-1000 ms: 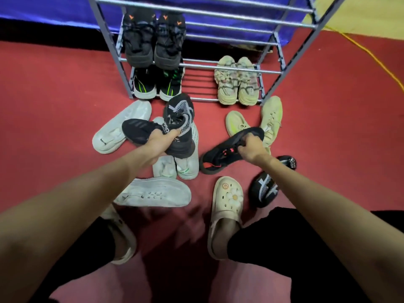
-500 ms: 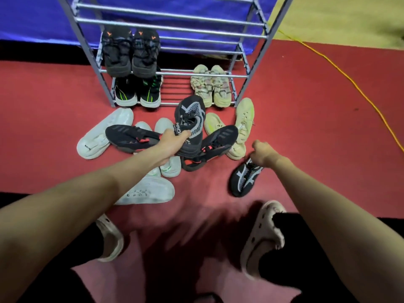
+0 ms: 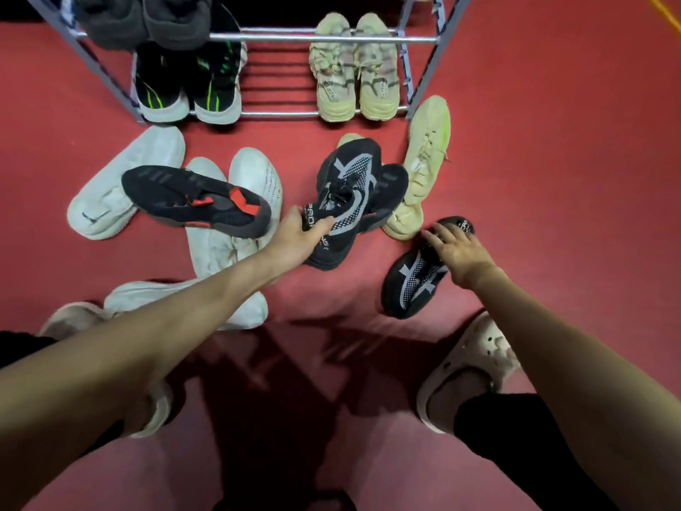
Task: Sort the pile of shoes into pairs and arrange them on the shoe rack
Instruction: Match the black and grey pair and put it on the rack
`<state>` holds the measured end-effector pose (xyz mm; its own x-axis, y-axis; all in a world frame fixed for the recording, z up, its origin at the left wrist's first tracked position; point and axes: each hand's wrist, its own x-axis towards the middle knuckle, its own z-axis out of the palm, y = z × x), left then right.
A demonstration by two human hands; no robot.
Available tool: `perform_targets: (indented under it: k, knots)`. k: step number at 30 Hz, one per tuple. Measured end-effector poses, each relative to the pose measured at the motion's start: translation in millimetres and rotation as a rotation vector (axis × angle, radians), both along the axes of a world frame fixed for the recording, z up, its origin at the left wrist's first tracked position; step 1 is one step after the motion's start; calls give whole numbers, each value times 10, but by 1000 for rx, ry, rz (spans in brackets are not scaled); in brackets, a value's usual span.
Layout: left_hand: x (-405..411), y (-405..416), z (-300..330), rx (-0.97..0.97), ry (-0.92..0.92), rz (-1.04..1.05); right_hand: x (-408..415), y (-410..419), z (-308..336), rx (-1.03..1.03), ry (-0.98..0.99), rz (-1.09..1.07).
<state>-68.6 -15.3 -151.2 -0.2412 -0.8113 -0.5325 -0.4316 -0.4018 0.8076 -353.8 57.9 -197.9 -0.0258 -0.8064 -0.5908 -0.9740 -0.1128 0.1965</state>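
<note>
My left hand (image 3: 298,237) grips the heel end of a black shoe with a grey pattern (image 3: 342,193), held low over the pile. Its match (image 3: 412,289) lies on the red floor to the right, and my right hand (image 3: 457,252) rests on its heel end with fingers spread. One black shoe with red accents (image 3: 195,201) lies across the white shoes (image 3: 121,186); another (image 3: 392,188) sits under the held shoe. Two lime shoes (image 3: 427,167) lie by the shoe rack (image 3: 324,39). The rack holds a black-green pair (image 3: 184,83), a beige pair (image 3: 353,71) and a dark pair (image 3: 147,20).
More white shoes lie at centre left (image 3: 236,234) and under my left forearm (image 3: 243,311). My feet wear cream clogs (image 3: 475,366) on the red floor. Bare floor stretches to the right of the rack's leg (image 3: 423,79).
My right hand let go of the black-red shoe and moved right onto the patterned shoe on the floor. My left hand carried its shoe to the right. The view dropped closer to the pile.
</note>
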Motion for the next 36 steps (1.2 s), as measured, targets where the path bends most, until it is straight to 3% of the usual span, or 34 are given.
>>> perform_targets:
  k: [4,10,14,18,20,24,32,36]
  knots:
    - [-87,14,-164,-12,-24,-7,-81,3,-269,22,73,168]
    - [-164,85,-159,-34,11,44,-41,-19,-404,-32,-53,140]
    - [-83,135,-87,-87,24,97,-83,-28,-171,-42,-200,-117]
    - [89,188,-1,-153,25,149,62,-25,55,-218,-277,-487]
    - [181,215,32,-158,17,160,235,-63,77,-330,-395,-733]
    - [318,300,72,-141,6,155,752,-181,-50,-307,-739,-1013]
    - [504,430,52,-69,-8,136,1085,6,-383,-353,-883,-1242]
    - [520,468,34,-69,7,153,1031,233,-488,-196,-969,-1264]
